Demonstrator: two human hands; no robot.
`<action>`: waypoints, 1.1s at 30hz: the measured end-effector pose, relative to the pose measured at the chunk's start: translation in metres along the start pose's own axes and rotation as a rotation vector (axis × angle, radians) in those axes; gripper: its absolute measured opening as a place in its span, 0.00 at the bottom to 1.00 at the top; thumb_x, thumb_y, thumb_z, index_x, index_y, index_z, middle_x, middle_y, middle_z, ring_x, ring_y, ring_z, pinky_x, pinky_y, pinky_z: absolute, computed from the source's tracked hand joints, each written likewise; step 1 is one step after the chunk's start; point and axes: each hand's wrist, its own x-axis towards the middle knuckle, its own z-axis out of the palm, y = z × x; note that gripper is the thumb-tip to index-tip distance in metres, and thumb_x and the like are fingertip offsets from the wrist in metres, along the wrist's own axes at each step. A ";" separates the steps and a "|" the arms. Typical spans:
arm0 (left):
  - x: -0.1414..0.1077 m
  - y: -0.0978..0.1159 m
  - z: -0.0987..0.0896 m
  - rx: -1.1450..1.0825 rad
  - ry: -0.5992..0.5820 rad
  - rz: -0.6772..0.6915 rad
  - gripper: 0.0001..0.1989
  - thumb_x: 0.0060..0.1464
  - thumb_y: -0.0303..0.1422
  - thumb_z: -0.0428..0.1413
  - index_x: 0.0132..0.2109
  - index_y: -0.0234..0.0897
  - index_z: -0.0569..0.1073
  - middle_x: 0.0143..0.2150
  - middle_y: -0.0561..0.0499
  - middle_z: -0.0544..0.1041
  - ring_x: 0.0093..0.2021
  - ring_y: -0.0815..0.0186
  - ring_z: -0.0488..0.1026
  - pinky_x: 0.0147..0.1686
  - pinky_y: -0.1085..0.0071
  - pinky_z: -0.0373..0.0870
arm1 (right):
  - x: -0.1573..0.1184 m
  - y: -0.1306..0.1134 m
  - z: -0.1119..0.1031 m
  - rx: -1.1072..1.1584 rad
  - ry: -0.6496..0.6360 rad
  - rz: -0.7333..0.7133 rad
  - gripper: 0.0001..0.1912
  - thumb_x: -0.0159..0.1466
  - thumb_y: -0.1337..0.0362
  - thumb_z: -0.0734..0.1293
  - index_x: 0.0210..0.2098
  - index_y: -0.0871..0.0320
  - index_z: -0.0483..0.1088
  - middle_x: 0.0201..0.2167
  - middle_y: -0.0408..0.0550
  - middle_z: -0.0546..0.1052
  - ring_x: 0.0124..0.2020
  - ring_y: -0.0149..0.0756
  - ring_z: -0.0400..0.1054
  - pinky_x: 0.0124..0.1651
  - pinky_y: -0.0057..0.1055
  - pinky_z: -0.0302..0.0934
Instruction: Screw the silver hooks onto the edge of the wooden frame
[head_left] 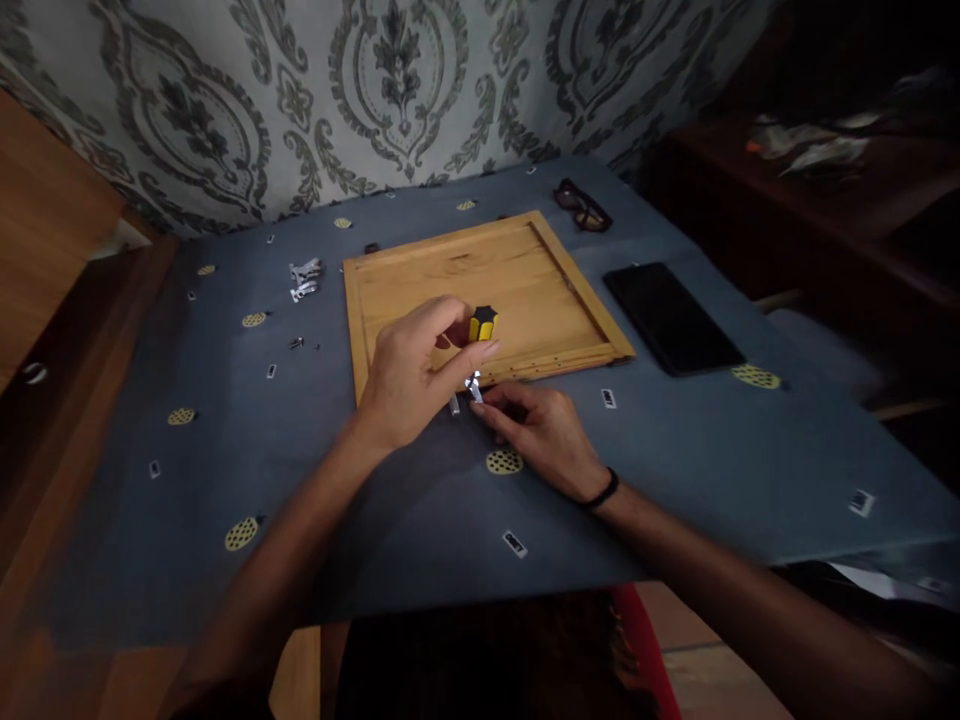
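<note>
My left hand point(409, 375) is closed around a screwdriver point(483, 324) with a yellow and black handle, held upright over the near edge of a framed wooden panel point(442, 265). The screwdriver's tip is hidden. Below it, a small shiny metal hinge point(475, 388) sits at the panel's near edge. With thumb and fingertips, my right hand point(544, 435) pinches the hinge from the right. Another narrow metal piece point(454, 405) sticks out just left of it, partly behind my left hand. Several small dark holes mark the panel's near rail.
On the blue patterned cloth point(390, 520), metal hinges point(304, 280) and small screws point(297, 342) lie left of the panel. A black phone point(673, 318) is on the right, with dark glasses point(583, 205) behind it. A patterned curtain point(300, 100) hangs along the back.
</note>
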 end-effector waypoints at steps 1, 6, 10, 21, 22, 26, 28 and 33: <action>-0.001 0.000 -0.001 0.010 0.001 0.002 0.07 0.58 0.30 0.62 0.35 0.38 0.70 0.31 0.57 0.75 0.33 0.70 0.74 0.35 0.74 0.70 | 0.000 0.000 0.000 0.022 -0.011 0.013 0.13 0.64 0.54 0.67 0.30 0.56 0.74 0.21 0.43 0.76 0.22 0.33 0.70 0.26 0.27 0.58; -0.006 0.002 -0.004 0.053 -0.002 0.005 0.04 0.60 0.30 0.61 0.40 0.38 0.72 0.34 0.55 0.76 0.35 0.70 0.75 0.37 0.74 0.71 | 0.001 -0.003 -0.005 0.161 -0.100 0.076 0.12 0.62 0.55 0.67 0.30 0.57 0.73 0.21 0.41 0.75 0.19 0.30 0.69 0.24 0.27 0.60; -0.007 0.003 -0.003 0.090 0.000 -0.016 0.04 0.61 0.32 0.61 0.41 0.38 0.73 0.34 0.54 0.76 0.35 0.70 0.74 0.36 0.74 0.71 | 0.005 -0.003 -0.008 0.314 -0.194 0.135 0.11 0.61 0.56 0.68 0.29 0.57 0.72 0.21 0.41 0.74 0.19 0.29 0.70 0.24 0.25 0.61; -0.014 0.004 -0.001 0.137 0.020 -0.080 0.05 0.62 0.33 0.60 0.44 0.40 0.73 0.36 0.55 0.76 0.36 0.70 0.74 0.38 0.73 0.72 | 0.005 0.002 -0.006 0.416 -0.265 0.107 0.06 0.64 0.63 0.66 0.31 0.58 0.71 0.22 0.41 0.75 0.22 0.29 0.74 0.25 0.23 0.62; -0.015 0.004 0.000 0.146 0.029 -0.075 0.05 0.61 0.33 0.60 0.44 0.40 0.73 0.36 0.55 0.76 0.36 0.70 0.74 0.38 0.73 0.72 | 0.005 0.002 -0.006 0.397 -0.262 0.088 0.06 0.64 0.64 0.65 0.31 0.58 0.71 0.21 0.41 0.75 0.22 0.29 0.74 0.26 0.23 0.62; -0.018 0.005 0.005 0.178 0.073 -0.075 0.06 0.61 0.32 0.60 0.46 0.41 0.73 0.37 0.54 0.75 0.37 0.70 0.74 0.39 0.72 0.72 | 0.005 0.002 -0.006 0.330 -0.247 0.060 0.06 0.64 0.66 0.65 0.31 0.57 0.71 0.21 0.40 0.76 0.22 0.29 0.73 0.27 0.24 0.61; -0.020 0.005 0.009 0.209 0.077 -0.080 0.09 0.61 0.33 0.61 0.48 0.41 0.73 0.39 0.54 0.76 0.38 0.69 0.75 0.39 0.72 0.72 | 0.005 0.002 -0.006 0.308 -0.248 0.056 0.06 0.65 0.66 0.65 0.31 0.57 0.72 0.21 0.40 0.76 0.22 0.29 0.73 0.28 0.25 0.61; -0.020 0.007 0.012 0.298 0.079 -0.069 0.11 0.59 0.38 0.63 0.47 0.41 0.73 0.40 0.53 0.77 0.37 0.69 0.75 0.38 0.72 0.73 | 0.005 0.002 -0.006 0.260 -0.242 0.025 0.06 0.65 0.68 0.65 0.31 0.57 0.72 0.20 0.39 0.76 0.23 0.29 0.73 0.30 0.25 0.61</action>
